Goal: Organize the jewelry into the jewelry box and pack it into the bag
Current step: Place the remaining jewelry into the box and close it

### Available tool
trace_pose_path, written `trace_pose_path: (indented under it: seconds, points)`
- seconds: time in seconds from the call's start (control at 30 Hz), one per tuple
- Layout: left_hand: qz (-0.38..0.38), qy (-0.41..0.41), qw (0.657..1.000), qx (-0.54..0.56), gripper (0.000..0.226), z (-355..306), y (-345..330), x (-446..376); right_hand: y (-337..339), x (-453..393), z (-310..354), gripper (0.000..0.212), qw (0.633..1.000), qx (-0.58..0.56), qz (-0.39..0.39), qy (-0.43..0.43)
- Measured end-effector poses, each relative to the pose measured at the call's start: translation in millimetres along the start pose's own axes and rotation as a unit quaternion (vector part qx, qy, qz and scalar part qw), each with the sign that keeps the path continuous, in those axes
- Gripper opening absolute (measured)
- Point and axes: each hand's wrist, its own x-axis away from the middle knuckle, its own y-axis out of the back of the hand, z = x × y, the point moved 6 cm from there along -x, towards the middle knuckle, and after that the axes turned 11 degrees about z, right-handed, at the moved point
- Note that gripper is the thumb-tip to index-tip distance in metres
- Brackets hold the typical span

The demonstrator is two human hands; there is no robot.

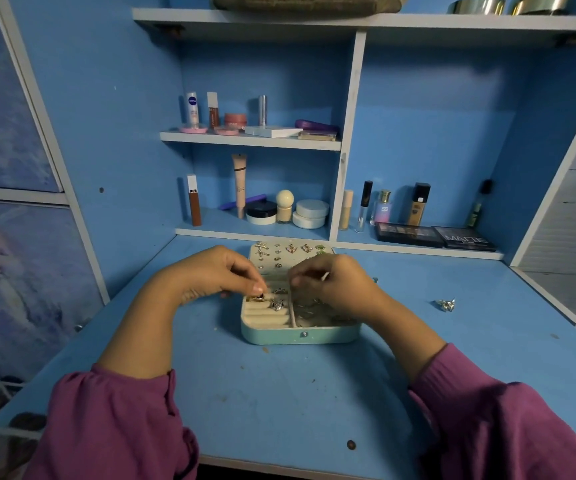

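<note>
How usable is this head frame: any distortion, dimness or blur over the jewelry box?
Head view: wide-angle bending bows the shelf edges; light is dim and blue-tinted; the jewelry box is fairly sharp, but the rings inside are too small to read, and the right hand looks slightly smeared.

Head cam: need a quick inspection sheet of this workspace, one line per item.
Surface: blue desk, scuffed, small specks.
Job's things: jewelry box open, earrings pinned in its lid, rings in the roll slots; silver piece loose on the desk at right; bag not seen.
Clutter: nothing seen beyond that loose piece.
Grippers: left hand pinches a ring at the slots; right hand curled over the right compartment, pinching something small.
Cables: nothing seen.
Surroundings: blue shelves with cosmetics, palettes at right.
</note>
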Motion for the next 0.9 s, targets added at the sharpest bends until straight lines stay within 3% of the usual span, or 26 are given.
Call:
trace_pose_path:
  seconds: [0.1, 0.2, 0.37, 0.9]
  points:
    - [-0.119, 0.005, 0.991, 0.053, 0.003, 11.0, 15.4, -4.3, 29.4, 5.8, -28.3, 0.014, 0.989, -0.024, -0.112, -0.095]
    - [-0.183, 0.062, 0.979, 0.065, 0.005, 26.7, 20.9, -9.8, 39.2, 10.9, -58.3, 0.017, 0.974, 0.014, -0.131, -0.187]
    - [-0.172, 0.107, 0.979, 0.018, 0.012, 30.7, 13.4, -18.0, 33.3, 8.8, -71.9, 0.018, 0.968, -0.02, -0.1, -0.229]
    - [-0.204, 0.081, 0.973, 0.073, 0.01, 27.0, 1.1, -42.1, 47.8, 12.6, -83.0, 0.017, 0.957, -0.016, -0.105, -0.27]
